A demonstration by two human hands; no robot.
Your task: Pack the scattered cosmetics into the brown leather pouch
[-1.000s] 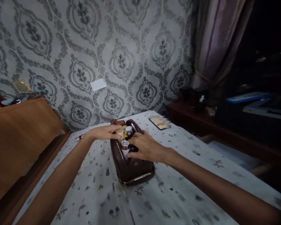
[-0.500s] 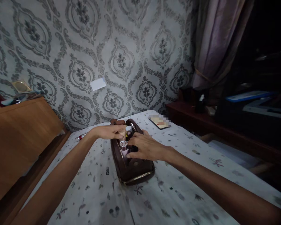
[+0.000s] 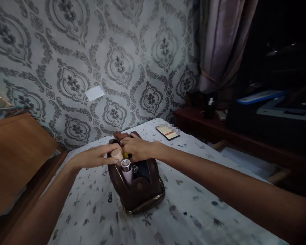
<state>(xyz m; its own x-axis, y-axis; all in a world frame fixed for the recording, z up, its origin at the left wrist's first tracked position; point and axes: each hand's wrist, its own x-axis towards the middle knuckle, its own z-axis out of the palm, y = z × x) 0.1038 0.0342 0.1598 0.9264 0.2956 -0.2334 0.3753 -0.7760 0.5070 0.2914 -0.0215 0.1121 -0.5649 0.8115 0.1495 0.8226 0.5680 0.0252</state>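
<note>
A dark brown zip pouch (image 3: 142,195) stands open on a patterned bedsheet (image 3: 188,211). Several cosmetic items stick up out of it, among them a pink tube with a silver cap (image 3: 126,169). My left hand (image 3: 99,156) pinches a beige round-capped bottle (image 3: 116,155) at the pouch's left rim. My right hand (image 3: 136,148) reaches over the far end of the pouch, fingers curled down into it around something small and yellow that I cannot make out.
A phone (image 3: 167,132) lies on the sheet beyond the pouch. A wooden headboard (image 3: 17,156) rises at the left. A dark low shelf (image 3: 219,126) with small bottles runs along the right. The patterned wall (image 3: 117,68) is close behind.
My right hand has shifted from the pouch's near middle to its far end. My left hand still grips the beige bottle. The view has swung slightly right.
</note>
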